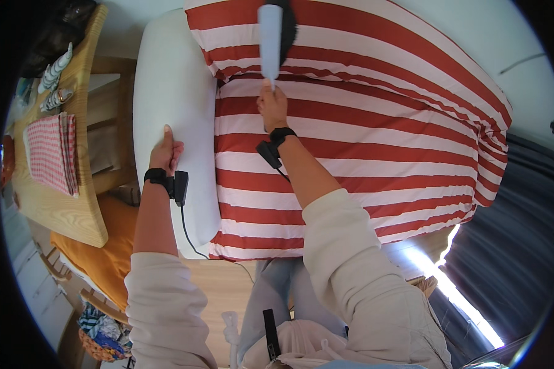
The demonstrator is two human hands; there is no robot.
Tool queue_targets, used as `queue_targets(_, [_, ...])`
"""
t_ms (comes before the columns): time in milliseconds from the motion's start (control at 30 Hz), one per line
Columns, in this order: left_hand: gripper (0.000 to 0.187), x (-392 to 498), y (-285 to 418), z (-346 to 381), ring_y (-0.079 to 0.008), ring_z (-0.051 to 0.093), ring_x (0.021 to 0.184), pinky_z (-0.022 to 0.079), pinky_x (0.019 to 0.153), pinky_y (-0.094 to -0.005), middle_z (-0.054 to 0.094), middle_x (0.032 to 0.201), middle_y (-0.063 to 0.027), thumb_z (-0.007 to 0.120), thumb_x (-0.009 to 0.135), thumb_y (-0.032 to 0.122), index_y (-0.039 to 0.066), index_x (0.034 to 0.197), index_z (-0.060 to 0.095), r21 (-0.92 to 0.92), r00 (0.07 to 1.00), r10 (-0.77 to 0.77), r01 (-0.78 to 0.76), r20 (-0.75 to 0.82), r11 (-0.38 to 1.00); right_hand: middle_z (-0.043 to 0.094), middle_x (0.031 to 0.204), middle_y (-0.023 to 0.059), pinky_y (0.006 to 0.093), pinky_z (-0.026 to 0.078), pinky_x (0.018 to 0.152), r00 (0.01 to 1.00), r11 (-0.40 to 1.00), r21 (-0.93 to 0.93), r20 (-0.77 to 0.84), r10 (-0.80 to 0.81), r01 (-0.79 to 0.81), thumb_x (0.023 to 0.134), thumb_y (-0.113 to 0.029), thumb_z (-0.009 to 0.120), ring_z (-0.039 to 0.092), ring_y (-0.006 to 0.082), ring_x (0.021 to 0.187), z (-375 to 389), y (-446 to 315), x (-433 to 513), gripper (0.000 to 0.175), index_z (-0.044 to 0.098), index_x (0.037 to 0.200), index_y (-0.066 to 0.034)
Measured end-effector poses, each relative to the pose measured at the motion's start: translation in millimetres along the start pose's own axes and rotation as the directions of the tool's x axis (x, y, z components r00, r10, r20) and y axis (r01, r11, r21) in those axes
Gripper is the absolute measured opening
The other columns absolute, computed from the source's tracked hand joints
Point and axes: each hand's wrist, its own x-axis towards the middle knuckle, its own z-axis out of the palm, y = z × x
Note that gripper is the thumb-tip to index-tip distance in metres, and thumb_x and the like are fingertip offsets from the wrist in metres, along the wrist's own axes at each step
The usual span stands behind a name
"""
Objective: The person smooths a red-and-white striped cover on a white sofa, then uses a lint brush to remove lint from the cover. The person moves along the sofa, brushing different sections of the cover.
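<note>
My right hand (274,108) grips the handle of a white brush (270,41) with black bristles, which is slightly blurred. The brush reaches over the back of a sofa (351,161) dressed in a red-and-white striped cover. Whether its bristles touch the cloth I cannot tell. Over the sofa's white padded armrest (173,78) is my left hand (165,151), its thumb pointing away from me and its fingers curled, with nothing seen in them. Each wrist wears a black strap with a small black box and a cable.
Left of the armrest stands a wooden table (85,221) with a folded red checked cloth (51,154) and white spiral ornaments (55,69). A wooden chair (124,124) fills the gap between. Orange fabric (106,244) lies below the table. Dark curtains (503,230) hang at the right.
</note>
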Motion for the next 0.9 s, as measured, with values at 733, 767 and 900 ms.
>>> queue_targets(733, [0.071, 18, -8, -7, 0.0017, 0.039, 0.043, 0.033, 0.037, -0.0114, 0.049, 0.063, 0.0068, 0.053, 0.078, 0.075, 0.005, 0.088, 0.059, 0.039, 1.000, 0.013, -0.012, -0.007, 0.999, 0.033, 0.051, -0.0015, 0.0262, 0.027, 0.042, 0.907, 0.878, 0.480, -0.368, 0.207, -0.006, 0.091, -0.066, 0.039, 0.030, 0.0113, 0.041, -150, -25, -54, 0.057, 0.042, 0.069, -0.0135])
queue_targets(767, [0.071, 19, -8, -8, 0.0013, 0.040, 0.043, 0.034, 0.037, -0.0113, 0.051, 0.064, 0.0052, 0.053, 0.079, 0.074, 0.004, 0.087, 0.059, 0.044, 1.000, 0.024, -0.023, -0.010, 0.999, 0.032, 0.050, -0.0016, 0.0259, 0.027, 0.042, 0.914, 0.851, 0.526, -0.342, 0.220, -0.008, 0.090, -0.068, 0.039, 0.029, 0.0113, 0.041, -151, -25, -52, 0.058, 0.042, 0.069, -0.0138])
queue_targets(900, [0.074, 23, -10, -11, 0.0009, 0.039, 0.043, 0.033, 0.037, -0.0115, 0.052, 0.066, 0.0051, 0.053, 0.077, 0.075, 0.003, 0.091, 0.060, 0.037, 0.999, 0.022, -0.023, 0.043, 0.999, 0.032, 0.050, -0.0019, 0.0253, 0.026, 0.041, 0.943, 0.715, 0.698, -0.208, 0.259, -0.042, 0.084, -0.075, 0.042, 0.029, 0.0115, 0.041, -131, -22, -36, 0.063, 0.042, 0.068, -0.0146])
